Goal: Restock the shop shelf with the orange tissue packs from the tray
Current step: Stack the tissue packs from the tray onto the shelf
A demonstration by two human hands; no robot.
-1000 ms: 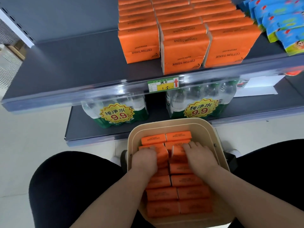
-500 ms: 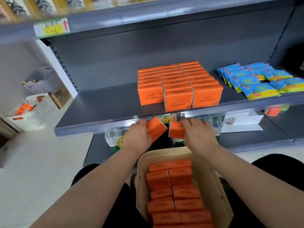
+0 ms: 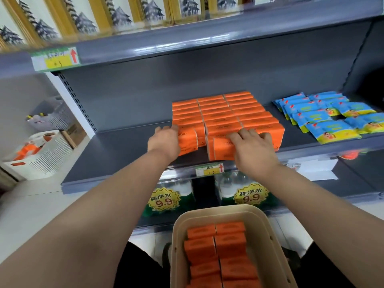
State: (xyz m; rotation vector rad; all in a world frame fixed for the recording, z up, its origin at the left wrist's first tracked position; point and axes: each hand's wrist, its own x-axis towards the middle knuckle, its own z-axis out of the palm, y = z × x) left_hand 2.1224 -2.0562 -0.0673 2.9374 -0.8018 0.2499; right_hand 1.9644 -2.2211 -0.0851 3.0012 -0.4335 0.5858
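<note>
Both packs have been carried up from the tray [image 3: 276,244] to the orange block [image 3: 226,113], each hand's [image 3: 164,142] [image 3: 252,151] fingers grasping 1; many remain in the tray.

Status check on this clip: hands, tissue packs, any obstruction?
Left hand and right hand each pressing an orange pack against the front of the shelf stack. Tray still holds more. Nothing in the way.
</note>
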